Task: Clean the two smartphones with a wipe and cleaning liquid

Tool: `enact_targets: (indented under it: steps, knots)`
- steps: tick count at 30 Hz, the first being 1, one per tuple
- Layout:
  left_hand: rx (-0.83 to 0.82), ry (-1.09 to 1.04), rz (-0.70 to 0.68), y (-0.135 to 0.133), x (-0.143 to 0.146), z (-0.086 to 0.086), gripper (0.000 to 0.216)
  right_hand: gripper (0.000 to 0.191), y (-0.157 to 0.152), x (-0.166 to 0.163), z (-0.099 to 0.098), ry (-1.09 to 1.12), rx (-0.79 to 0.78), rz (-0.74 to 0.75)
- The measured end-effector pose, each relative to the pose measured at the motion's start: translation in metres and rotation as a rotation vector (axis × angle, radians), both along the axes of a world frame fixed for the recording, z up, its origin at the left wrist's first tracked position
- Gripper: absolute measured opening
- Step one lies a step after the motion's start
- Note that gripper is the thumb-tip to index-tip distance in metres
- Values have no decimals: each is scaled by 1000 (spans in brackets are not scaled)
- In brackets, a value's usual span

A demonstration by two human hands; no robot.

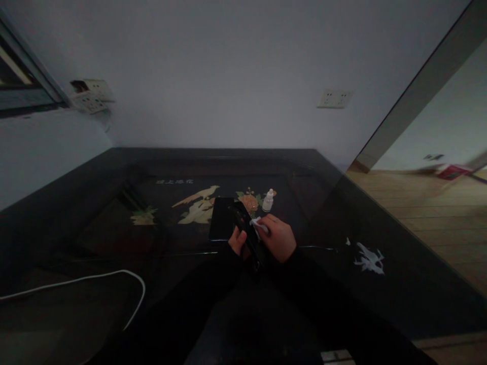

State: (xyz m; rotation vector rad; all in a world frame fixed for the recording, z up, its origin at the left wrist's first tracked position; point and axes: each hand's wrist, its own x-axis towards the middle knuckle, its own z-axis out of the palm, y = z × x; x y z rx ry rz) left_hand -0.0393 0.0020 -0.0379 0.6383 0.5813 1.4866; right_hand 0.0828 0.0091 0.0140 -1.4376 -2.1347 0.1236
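My left hand is closed around a black phone, which it holds tilted above the dark table. Between the fingertips of my right hand is a white tissue, pressed against the face of the phone. A flat black rectangular slab lies just behind and to the left of the phone; its kind is too dark to make out. A small white dropper bottle stands upright beyond my right hand.
The glossy black table carries a bird and flower picture. Crumpled white tissue lies at the right. A white cable curves across the left side. The wall behind has sockets; wooden floor shows past the right edge.
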Motion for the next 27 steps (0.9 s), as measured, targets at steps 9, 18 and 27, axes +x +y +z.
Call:
enact_targets:
  steps: [9, 18, 27]
  knots:
    - [-53, 11, -34, -3, -1, -2, 55, 16, 36, -27, 28, -31, 62, -58]
    - [-50, -14, -58, -8, -2, 10, 49, 16, -27, 12, -10, -123, -21, -17]
    - [-27, 2, -82, -1, -2, 0, 51, 18, -13, 5, -5, -127, 28, -28]
